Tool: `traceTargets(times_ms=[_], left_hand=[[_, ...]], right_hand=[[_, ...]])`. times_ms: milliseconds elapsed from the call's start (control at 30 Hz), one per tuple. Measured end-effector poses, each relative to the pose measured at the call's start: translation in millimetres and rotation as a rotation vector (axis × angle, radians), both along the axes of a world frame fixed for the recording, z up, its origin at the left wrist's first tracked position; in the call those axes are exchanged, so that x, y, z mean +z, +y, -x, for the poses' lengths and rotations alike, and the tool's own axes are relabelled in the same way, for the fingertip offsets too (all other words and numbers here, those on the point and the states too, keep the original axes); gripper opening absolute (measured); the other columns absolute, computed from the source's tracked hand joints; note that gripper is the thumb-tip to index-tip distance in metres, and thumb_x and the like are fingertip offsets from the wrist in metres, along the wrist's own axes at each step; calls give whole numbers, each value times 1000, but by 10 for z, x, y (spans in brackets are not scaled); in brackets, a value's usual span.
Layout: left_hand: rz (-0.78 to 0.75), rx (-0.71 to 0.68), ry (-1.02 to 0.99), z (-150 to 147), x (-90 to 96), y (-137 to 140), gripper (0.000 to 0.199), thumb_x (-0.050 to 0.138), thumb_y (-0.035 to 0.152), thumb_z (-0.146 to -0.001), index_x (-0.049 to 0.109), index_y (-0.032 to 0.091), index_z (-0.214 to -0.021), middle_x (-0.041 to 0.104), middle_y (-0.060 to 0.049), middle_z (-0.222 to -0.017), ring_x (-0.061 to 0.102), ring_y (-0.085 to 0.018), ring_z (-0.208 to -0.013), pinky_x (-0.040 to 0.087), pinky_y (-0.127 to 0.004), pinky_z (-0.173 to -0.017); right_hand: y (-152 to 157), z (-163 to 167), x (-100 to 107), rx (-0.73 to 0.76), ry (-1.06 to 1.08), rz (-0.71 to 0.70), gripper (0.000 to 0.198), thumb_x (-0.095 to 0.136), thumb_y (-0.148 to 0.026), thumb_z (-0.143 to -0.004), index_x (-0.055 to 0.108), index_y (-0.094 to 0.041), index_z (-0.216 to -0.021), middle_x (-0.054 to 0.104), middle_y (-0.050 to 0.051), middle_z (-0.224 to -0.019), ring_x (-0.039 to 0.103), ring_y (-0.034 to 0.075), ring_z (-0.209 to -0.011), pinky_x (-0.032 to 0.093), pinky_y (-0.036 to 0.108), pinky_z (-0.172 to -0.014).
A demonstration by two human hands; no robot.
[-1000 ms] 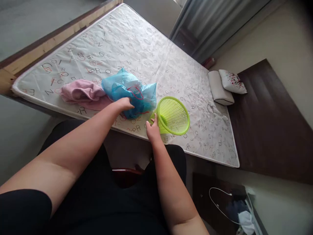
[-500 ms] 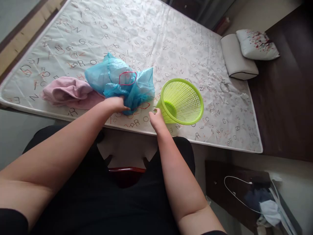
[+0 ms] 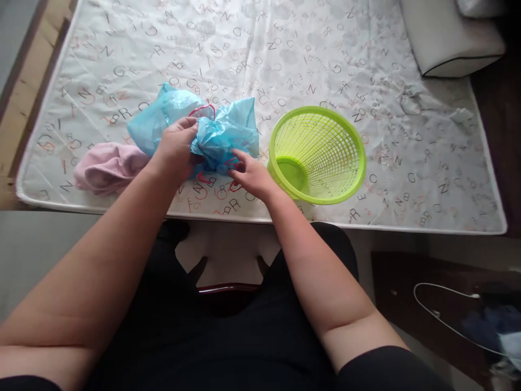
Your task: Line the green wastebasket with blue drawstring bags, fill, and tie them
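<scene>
A crumpled blue plastic bag (image 3: pixel 223 130) with red drawstrings lies near the front edge of the mattress. My left hand (image 3: pixel 177 144) pinches the bag's gathered part between thumb and fingers. At the bag's right side, my right hand (image 3: pixel 251 172) has its fingers apart, with the tips close to the plastic and a red drawstring; whether they touch is unclear. Just right of that hand, a lime-green mesh basket (image 3: pixel 288 187) leans tilted, its round mouth facing up and to the right. A pink cloth (image 3: pixel 108 168) is bunched to the left of the bag, partly behind my left forearm.
The letter-printed mattress (image 3: pixel 317 60) spreads out in front of me. A pale pillow (image 3: pixel 451 41) rests at its far right corner. Below on the right, a white cable (image 3: pixel 431 285) loops over a dark surface. A wooden strip (image 3: pixel 35 87) runs along the left.
My right hand has left the basket's side and moved left to the bag. My left hand has risen with the bag's gathered part. The view has turned and come closer.
</scene>
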State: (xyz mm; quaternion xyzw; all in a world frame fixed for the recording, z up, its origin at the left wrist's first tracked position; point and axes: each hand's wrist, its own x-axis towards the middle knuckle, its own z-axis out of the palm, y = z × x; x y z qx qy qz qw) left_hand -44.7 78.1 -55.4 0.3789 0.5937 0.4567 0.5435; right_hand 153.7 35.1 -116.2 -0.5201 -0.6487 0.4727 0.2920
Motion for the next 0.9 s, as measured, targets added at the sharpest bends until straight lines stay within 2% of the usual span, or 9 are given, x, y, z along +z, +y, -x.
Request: traceTargets(times_ms=[100,167,233,300,400,533,633,767,900], left_hand=[[-67,6,8,-21,7,-37,18,54,26,-107,59,25,-124,70,-9,-128,68,-17,-87,59,-28,-70],[-266,70,179,8,-8,-57,32,61,21,-103,56,27,-134,64,-9,-148,70,-18,-105,62,-30,-82],[-420,168,412,56,-46,-76,35,71,17,-97,58,23,-130,66,-10,-142,69,-19,-110,60,-31,-95],[-412,205,605,97,-103,-104,22,77,24,-98,63,19,-114,72,-9,-114,69,-20,-99,59,-34,-99],[-200,-42,681,98,-206,-170,33,77,51,-100,66,20,-95,70,-6,-86,72,-25,-92,59,-39,-96],[32,-416,564,13,-308,-247,36,73,57,-98,74,21,-98,76,-8,-88,76,-30,-93,62,-39,-85],[-36,-441,611,-37,-292,-251,26,67,43,-100,78,19,-102,78,-8,-92,74,-28,-92,61,-39,-86],[-126,-516,722,-51,-188,-231,22,66,35,-96,81,18,-95,77,-8,-84,73,-27,-91,59,-38,-88],[-274,-637,774,-59,-116,-234,19,68,33,-92,82,20,-92,79,-7,-88,73,-27,-95,56,-37,-91]], right_hand=[[-22,-55,150,-6,31,24,11,70,-29,-103,76,-22,-109,73,2,-89,72,21,-91,62,35,-87],[-22,-84,194,-71,83,60,14,67,-33,-107,72,-22,-99,68,1,-81,68,18,-79,60,31,-75],[-20,-91,186,-174,164,107,16,65,-34,-109,67,-23,-98,66,0,-80,66,16,-74,58,28,-67],[-32,-73,148,-244,245,142,16,64,-34,-109,65,-23,-98,67,0,-84,68,15,-76,59,26,-64],[-74,-35,91,-245,308,145,16,62,-37,-109,65,-23,-102,70,1,-90,70,16,-84,62,27,-72],[-109,-42,67,-128,110,23,17,67,-39,-103,69,-22,-99,69,2,-91,68,21,-94,63,39,-94],[-93,-68,59,-153,-90,-96,24,70,-42,-101,72,-21,-110,71,8,-107,67,28,-110,56,51,-112],[-83,-68,54,-251,-156,-208,48,67,-56,-105,64,-20,-136,65,16,-133,59,35,-136,45,59,-125],[-99,-78,83,-156,-181,-225,27,70,-50,-105,67,-23,-107,68,11,-112,63,31,-117,51,54,-116]])
